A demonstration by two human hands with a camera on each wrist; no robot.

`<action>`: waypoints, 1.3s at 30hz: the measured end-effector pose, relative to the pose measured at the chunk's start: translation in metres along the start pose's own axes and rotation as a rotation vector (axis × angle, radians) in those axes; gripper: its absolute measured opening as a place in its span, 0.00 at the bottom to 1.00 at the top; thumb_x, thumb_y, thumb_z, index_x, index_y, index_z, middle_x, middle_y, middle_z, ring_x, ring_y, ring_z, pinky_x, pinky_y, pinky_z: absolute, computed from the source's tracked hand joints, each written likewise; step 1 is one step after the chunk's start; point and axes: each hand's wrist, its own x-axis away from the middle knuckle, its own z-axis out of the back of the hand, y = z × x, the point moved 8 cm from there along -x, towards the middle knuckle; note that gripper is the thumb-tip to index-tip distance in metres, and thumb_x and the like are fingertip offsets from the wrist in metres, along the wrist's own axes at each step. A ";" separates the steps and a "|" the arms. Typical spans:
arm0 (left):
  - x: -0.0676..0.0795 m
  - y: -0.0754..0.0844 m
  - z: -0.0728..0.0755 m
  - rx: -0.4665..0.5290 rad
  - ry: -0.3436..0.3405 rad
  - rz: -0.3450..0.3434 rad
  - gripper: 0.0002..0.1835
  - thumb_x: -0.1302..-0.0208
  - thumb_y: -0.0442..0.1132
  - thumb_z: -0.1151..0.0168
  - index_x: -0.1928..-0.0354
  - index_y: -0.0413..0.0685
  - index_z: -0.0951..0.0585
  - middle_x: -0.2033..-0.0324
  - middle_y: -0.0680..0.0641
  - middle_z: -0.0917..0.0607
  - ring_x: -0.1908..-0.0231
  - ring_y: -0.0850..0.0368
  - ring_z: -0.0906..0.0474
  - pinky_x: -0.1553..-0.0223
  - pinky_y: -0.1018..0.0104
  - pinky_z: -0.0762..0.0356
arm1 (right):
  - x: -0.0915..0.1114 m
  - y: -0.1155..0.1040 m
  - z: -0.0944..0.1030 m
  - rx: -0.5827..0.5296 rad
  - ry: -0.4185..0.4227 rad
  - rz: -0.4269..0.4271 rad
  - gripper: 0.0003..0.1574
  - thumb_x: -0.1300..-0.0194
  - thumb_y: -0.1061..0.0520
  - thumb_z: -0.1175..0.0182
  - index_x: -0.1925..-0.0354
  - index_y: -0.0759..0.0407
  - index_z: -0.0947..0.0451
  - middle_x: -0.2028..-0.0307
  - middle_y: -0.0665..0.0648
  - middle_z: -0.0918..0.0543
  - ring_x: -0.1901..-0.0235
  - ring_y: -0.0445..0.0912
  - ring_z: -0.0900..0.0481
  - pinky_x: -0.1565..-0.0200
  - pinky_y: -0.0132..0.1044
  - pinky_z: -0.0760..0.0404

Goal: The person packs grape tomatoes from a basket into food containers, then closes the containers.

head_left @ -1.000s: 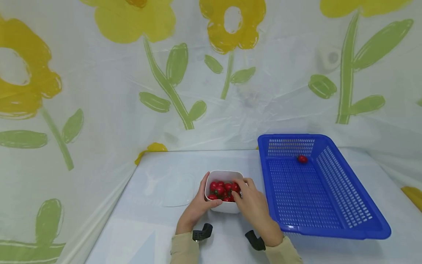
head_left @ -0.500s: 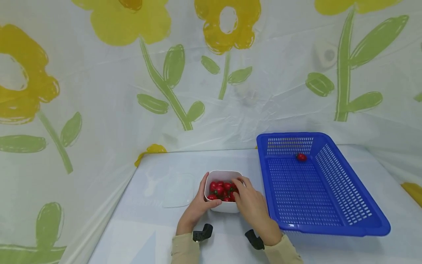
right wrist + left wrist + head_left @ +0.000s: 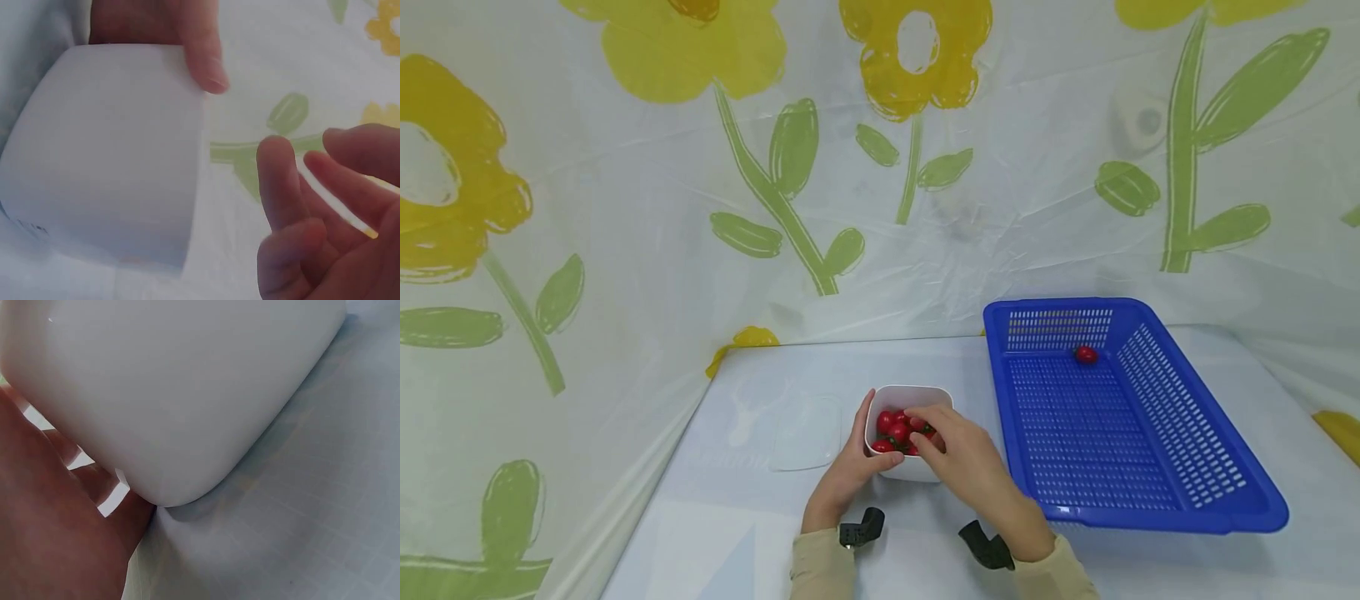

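A white square container (image 3: 913, 469) filled with red cherry tomatoes (image 3: 898, 432) sits on the table. My left hand (image 3: 847, 472) grips its left side, thumb over the near rim and fingers along the wall. In the left wrist view, those fingers (image 3: 94, 481) lie against the container's smooth outer wall (image 3: 169, 406). Above the tomatoes, at the container's right side, is my right hand (image 3: 973, 462), its fingers bent and spread. The right wrist view shows these fingers (image 3: 278, 181) above the rim, apart from one another with nothing between them.
A large blue plastic basket (image 3: 1097, 450) stands to the right, with one cherry tomato (image 3: 1086, 355) near its far end. A clear flat lid (image 3: 807, 433) lies left of the container. A flowered sheet (image 3: 1015, 250) hangs behind the table.
My right hand has shifted left over the tomatoes, and its fingers have lifted and spread a little. My left hand keeps its hold on the container. The head view has tilted slightly.
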 end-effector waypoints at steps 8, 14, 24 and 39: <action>0.000 0.000 0.001 -0.015 0.009 -0.010 0.47 0.48 0.43 0.37 0.34 0.78 0.56 0.38 0.57 0.44 0.38 0.52 0.49 0.45 0.47 0.39 | -0.001 -0.001 0.011 -0.120 -0.083 -0.020 0.19 0.42 0.58 0.41 0.51 0.47 0.25 0.66 0.38 0.25 0.73 0.36 0.29 0.74 0.27 0.26; 0.000 -0.002 0.001 -0.020 0.015 -0.006 0.47 0.48 0.43 0.37 0.35 0.80 0.55 0.39 0.57 0.44 0.38 0.52 0.50 0.46 0.47 0.38 | 0.000 0.003 0.017 -0.202 -0.158 -0.074 0.18 0.40 0.54 0.42 0.50 0.44 0.25 0.61 0.41 0.22 0.70 0.39 0.26 0.70 0.30 0.24; 0.005 0.014 -0.004 -0.004 -0.001 0.030 0.48 0.48 0.41 0.37 0.33 0.73 0.57 0.37 0.53 0.45 0.38 0.51 0.51 0.44 0.48 0.40 | 0.005 -0.005 0.048 -0.216 -0.116 -0.036 0.19 0.39 0.43 0.47 0.51 0.46 0.25 0.64 0.43 0.21 0.71 0.37 0.25 0.70 0.32 0.24; 0.009 0.023 -0.004 0.008 -0.010 0.017 0.48 0.47 0.39 0.38 0.32 0.69 0.57 0.37 0.51 0.45 0.38 0.51 0.51 0.44 0.50 0.40 | -0.003 0.000 0.058 -0.207 -0.124 -0.015 0.18 0.38 0.44 0.47 0.50 0.44 0.26 0.67 0.42 0.21 0.73 0.38 0.24 0.71 0.33 0.24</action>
